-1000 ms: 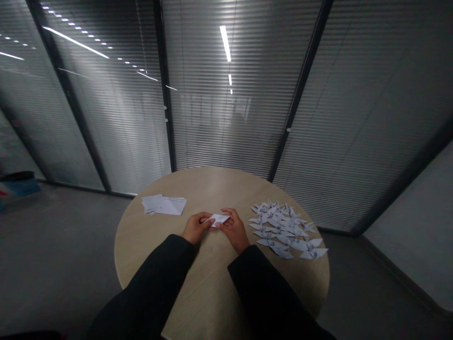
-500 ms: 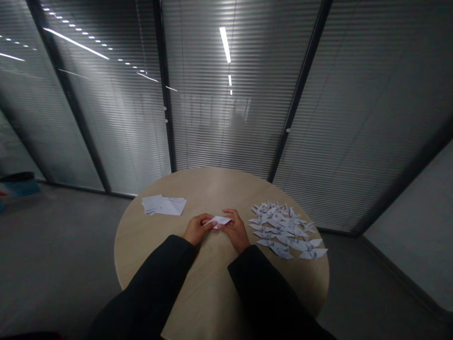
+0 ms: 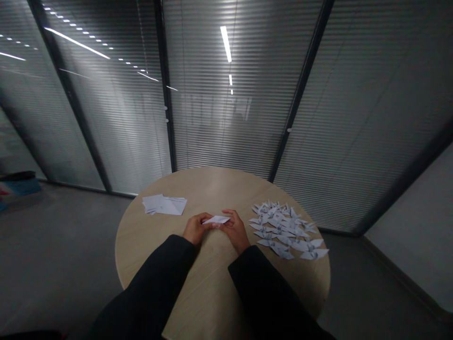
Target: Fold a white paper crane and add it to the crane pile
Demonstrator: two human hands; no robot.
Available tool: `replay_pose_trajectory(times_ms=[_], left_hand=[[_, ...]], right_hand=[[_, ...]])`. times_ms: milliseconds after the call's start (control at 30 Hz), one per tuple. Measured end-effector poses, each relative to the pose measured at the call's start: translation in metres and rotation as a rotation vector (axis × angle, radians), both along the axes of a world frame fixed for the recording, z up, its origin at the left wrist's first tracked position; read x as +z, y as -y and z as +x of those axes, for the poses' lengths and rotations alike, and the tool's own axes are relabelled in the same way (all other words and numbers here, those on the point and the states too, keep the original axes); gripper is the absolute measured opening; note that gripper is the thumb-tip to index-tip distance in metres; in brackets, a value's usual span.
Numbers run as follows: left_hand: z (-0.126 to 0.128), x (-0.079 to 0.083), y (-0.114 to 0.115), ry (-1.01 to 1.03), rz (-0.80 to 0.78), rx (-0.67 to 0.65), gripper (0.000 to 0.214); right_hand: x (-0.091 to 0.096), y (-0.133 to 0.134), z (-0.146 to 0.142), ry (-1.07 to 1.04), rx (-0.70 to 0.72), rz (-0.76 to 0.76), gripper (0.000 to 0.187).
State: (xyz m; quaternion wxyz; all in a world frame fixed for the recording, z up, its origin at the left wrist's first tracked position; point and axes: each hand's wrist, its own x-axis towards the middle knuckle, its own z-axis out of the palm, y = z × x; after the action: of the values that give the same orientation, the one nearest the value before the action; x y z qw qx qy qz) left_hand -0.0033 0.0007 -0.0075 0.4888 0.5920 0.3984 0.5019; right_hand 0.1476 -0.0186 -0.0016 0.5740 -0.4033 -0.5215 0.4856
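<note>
Between my two hands, above the middle of the round table (image 3: 212, 182), is a small folded piece of white paper (image 3: 217, 219), pointed at its ends. My left hand (image 3: 195, 228) pinches its left end, thumb in front and fingers behind. At the right end, my right hand (image 3: 235, 230) grips it the same way, index finger bent over the far side. Several folded paper cranes (image 3: 279, 226) lie in a spread-out group to the right of my right hand. A loose stack of white paper sheets (image 3: 164, 205) rests to the left, beyond my left hand.
Behind the table stands a glass partition with blinds (image 3: 222, 137) and dark frame posts (image 3: 166, 94). A blue container with a dark rim (image 3: 21, 184) is on the floor at the far left. A pale wall (image 3: 417, 255) rises at the right.
The folded paper has tilted in my fingers and shows a narrower, longer shape. My thumbs have shifted lower along its near edge. The cranes and the stack lie as before.
</note>
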Motion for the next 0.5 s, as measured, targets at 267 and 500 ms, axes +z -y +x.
replay_pose_trajectory(times_ms=[267, 500], left_hand=[[-0.002, -0.005, -0.003, -0.053, 0.05, 0.017, 0.029], [0.003, -0.001, 0.0, -0.041, 0.047, 0.041, 0.031]], right_hand=[[-0.006, -0.005, 0.008, 0.059, -0.037, -0.022, 0.047], [-0.003, -0.005, 0.012, 0.041, -0.061, -0.043, 0.045]])
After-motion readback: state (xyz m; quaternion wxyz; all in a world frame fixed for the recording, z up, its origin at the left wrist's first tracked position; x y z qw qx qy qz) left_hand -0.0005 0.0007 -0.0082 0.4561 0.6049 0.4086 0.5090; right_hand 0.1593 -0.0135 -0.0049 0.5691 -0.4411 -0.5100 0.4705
